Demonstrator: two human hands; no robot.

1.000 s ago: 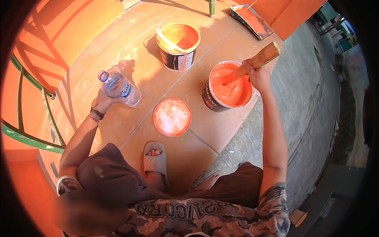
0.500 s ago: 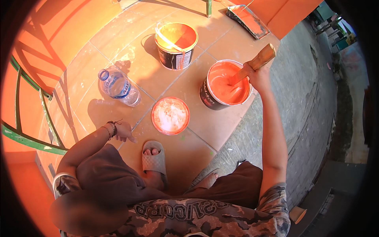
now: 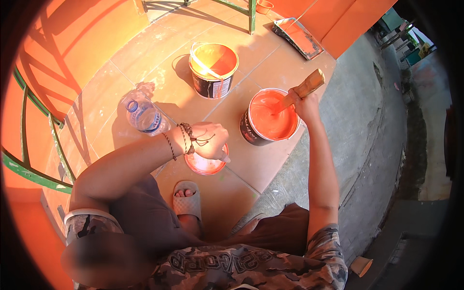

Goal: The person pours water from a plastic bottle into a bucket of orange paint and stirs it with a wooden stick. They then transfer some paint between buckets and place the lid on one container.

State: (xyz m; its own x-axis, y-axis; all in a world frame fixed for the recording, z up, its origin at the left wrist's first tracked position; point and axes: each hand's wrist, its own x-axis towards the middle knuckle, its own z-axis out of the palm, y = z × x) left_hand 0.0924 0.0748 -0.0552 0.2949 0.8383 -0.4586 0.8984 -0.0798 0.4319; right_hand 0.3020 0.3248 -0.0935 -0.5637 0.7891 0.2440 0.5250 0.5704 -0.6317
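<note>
My right hand grips a wooden stick whose lower end dips into a bucket of orange paint on the tiled floor. My left hand, with cord bracelets on its wrist, hovers over a round paint-smeared lid lying flat on the tiles; its fingers are curled and I cannot tell whether it touches the lid. A clear plastic water bottle stands left of that hand, apart from it. A second open bucket, with a thin stick across its rim, sits farther back.
A paint roller tray lies at the back by an orange wall. Green metal railing runs along the left. Grey concrete drops away on the right. My sandalled foot rests just below the lid.
My left hand let go of the water bottle, drew back toward my knee, then swung right over the lid. My right hand keeps holding the stick in the bucket.
</note>
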